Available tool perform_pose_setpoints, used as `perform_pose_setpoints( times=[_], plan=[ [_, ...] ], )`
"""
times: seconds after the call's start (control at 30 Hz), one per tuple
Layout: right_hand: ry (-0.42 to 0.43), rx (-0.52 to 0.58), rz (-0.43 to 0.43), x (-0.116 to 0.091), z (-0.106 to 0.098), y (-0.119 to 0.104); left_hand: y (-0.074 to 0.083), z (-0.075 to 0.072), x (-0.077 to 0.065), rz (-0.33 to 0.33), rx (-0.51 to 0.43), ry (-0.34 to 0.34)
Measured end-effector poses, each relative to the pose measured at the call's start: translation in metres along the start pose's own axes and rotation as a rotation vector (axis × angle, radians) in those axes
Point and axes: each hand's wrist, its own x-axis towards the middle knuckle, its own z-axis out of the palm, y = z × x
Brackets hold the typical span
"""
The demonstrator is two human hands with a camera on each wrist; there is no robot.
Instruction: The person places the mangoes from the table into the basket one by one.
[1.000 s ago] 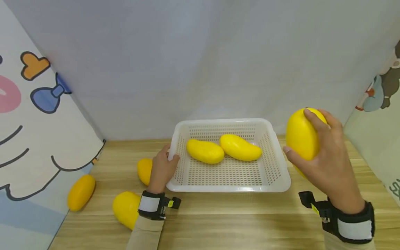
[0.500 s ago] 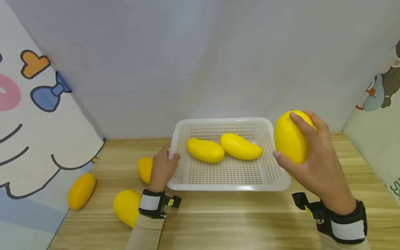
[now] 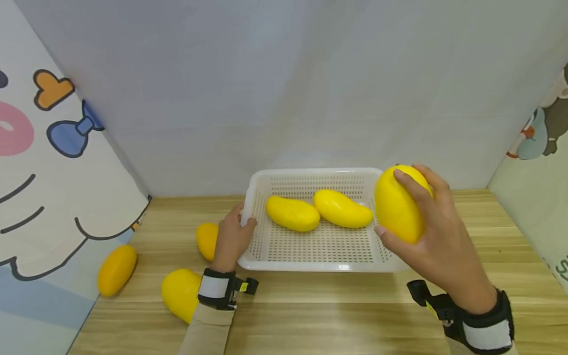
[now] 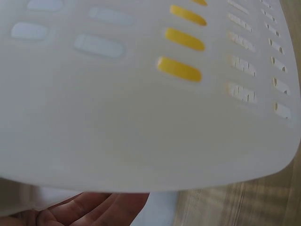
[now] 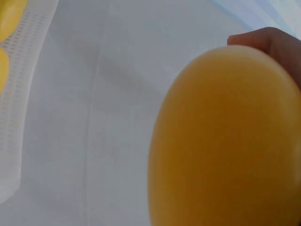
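My right hand [image 3: 443,241] holds a yellow mango [image 3: 399,204] upright at the right end of a white plastic basket [image 3: 319,266], hiding part of that rim. In the right wrist view the held mango [image 5: 225,141] fills much of the picture, with a fingertip over its top. At the basket's left end my left hand [image 3: 231,239] grips the rim, thumb on top; its curled fingers [image 4: 103,207] show below the rim in the left wrist view. Two mangoes lie inside the basket, one on the left [image 3: 293,214] and one on the right [image 3: 342,209].
Left of the basket on the wooden table [image 3: 319,315] lie three more mangoes: one at far left [image 3: 117,270], one partly behind my left hand [image 3: 207,240], one partly behind my left forearm [image 3: 181,295]. A grey-white wall [image 3: 284,98] stands behind; printed panels flank both sides.
My right hand has moved left with its mango, from beside the basket to over its right rim. My left hand keeps its grip, and the basket stays where it was.
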Motion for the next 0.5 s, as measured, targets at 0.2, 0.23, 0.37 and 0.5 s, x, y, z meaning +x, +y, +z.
perform_pose_setpoints(
  times=[0.2,0.23,0.37,0.5],
  plan=[
    [-0.009,-0.005,-0.032,0.000,0.002,-0.005,0.001,0.000,0.000,-0.010,0.003,-0.001],
    [-0.008,-0.006,-0.034,0.000,0.002,-0.006,0.001,0.000,0.000,-0.009,0.004,0.001],
    [-0.025,0.000,-0.029,0.000,0.003,-0.009,0.000,0.001,0.000,0.001,0.003,0.005],
    [-0.062,0.008,-0.031,-0.001,0.007,-0.012,0.000,0.001,0.000,0.007,0.004,0.008]
  ],
)
